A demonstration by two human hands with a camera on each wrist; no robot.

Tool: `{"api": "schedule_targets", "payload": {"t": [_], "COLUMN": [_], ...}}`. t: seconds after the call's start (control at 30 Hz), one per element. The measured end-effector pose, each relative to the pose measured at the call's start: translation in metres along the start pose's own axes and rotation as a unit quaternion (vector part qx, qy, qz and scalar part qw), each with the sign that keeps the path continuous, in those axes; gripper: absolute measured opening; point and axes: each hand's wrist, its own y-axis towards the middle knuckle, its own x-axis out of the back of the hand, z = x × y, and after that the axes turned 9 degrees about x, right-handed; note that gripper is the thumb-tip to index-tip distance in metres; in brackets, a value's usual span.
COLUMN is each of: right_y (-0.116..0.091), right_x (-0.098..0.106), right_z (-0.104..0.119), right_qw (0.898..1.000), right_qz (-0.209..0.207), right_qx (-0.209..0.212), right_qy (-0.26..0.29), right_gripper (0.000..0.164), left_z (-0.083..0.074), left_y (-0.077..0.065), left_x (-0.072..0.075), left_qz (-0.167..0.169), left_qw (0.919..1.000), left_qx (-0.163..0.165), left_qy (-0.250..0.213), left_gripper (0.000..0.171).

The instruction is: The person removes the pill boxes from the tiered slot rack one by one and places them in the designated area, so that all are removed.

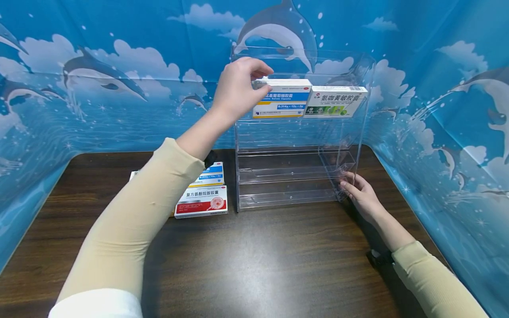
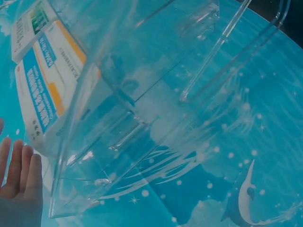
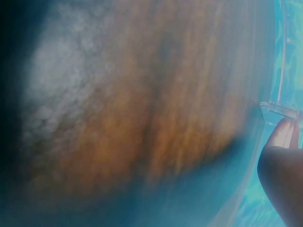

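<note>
A clear acrylic display rack [image 1: 288, 198] with several tiers stands on the table. On its upper tier lean a blue, white and yellow medicine box [image 1: 283, 106] and, to its right, a white and green medicine box [image 1: 336, 102]. My left hand [image 1: 242, 86] is at the blue box's left end, thumb in front of it and fingers above. In the left wrist view, the left hand's fingers [image 2: 24, 172] look extended beside the box. My right hand [image 1: 363, 198] pinches the rack's lower right edge; the right wrist view shows its fingertips [image 3: 285, 132] at a clear plastic edge.
Left of the rack, more medicine boxes lie on the dark wooden table [image 1: 254, 265], among them a red and white one [image 1: 202, 202] and a blue and white one [image 1: 211, 174]. My left sleeve [image 1: 131, 225] partly covers them. A dolphin-print curtain [image 1: 131, 110] surrounds the table.
</note>
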Motion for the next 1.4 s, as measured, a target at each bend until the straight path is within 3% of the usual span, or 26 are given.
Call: {"api": "schedule_targets", "payload": {"t": [0.3, 0.6, 0.93, 1.4], "right_y": [-0.0003, -0.0012, -0.0012, 0.0013], "right_x": [0.0001, 0.0002, 0.0008, 0.0005], "right_z": [-0.0016, -0.0024, -0.0026, -0.0031], "right_qw": [1.000, 1.000, 1.000, 1.000], "right_qz": [0.000, -0.001, 0.001, -0.001], "right_qx": [-0.001, 0.003, 0.002, 0.006], "right_qy": [0.006, 0.014, 0.007, 0.016], "right_gripper": [0.030, 0.031, 0.030, 0.025], "left_z": [0.0076, 0.0101, 0.0090, 0.0088], "left_y": [0.0048, 0.0072, 0.0096, 0.0099], "left_x": [-0.0061, -0.0074, -0.0062, -0.0028], "left_qz": [0.007, 0.022, 0.028, 0.031], "left_qw": [0.9964, 0.9905, 0.9893, 0.9936], "left_qx": [-0.027, -0.050, -0.061, -0.061], "left_qy": [0.080, 0.126, 0.129, 0.090], "left_gripper": [0.032, 0.034, 0.030, 0.029]}}
